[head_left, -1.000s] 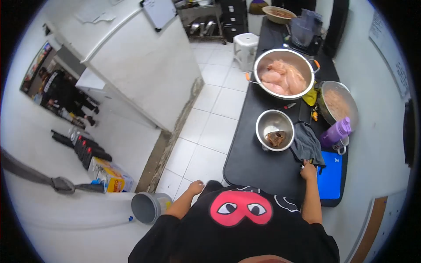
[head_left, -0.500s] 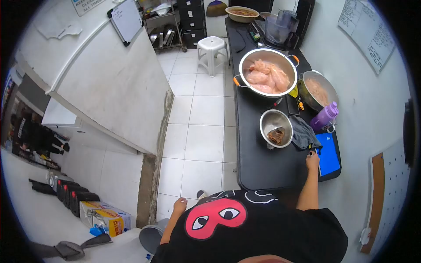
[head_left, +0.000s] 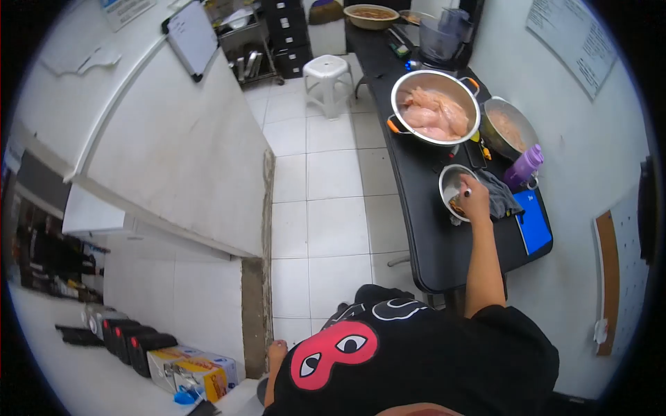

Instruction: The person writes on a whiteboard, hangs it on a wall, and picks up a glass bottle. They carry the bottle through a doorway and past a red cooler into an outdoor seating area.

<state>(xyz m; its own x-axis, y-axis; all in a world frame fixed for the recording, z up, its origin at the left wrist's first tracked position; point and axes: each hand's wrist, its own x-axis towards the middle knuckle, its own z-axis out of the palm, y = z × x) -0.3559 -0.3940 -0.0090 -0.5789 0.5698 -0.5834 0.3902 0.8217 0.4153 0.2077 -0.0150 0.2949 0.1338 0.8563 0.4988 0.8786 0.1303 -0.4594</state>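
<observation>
My right hand (head_left: pixel 474 199) is closed over the right side of the small steel bowl (head_left: pixel 449 182), with a short dark-tipped object showing at its fingers. Brown pieces (head_left: pixel 456 205) lie in the bowl beside the hand. Low at my left side hangs my left hand (head_left: pixel 277 344), small in view, its fingers not clear. Behind the small bowl stands a large steel pot (head_left: pixel 397 104) with orange handles, holding raw pale pink meat (head_left: pixel 436 114). A grey cloth (head_left: pixel 501 196) lies just right of my right hand.
On the black table (head_left: pixel 444 258) are a blue notebook (head_left: pixel 533 223), a purple bottle (head_left: pixel 524 166), another bowl of meat (head_left: pixel 510 125) and a food processor (head_left: pixel 441 38). A white stool (head_left: pixel 327 67) stands on the tiled floor. Boxes (head_left: pixel 198 371) sit at lower left.
My right hand has moved from beside the blue notebook forward and left to the small bowl. My left hand has dropped lower. The view has shifted, with the table further right.
</observation>
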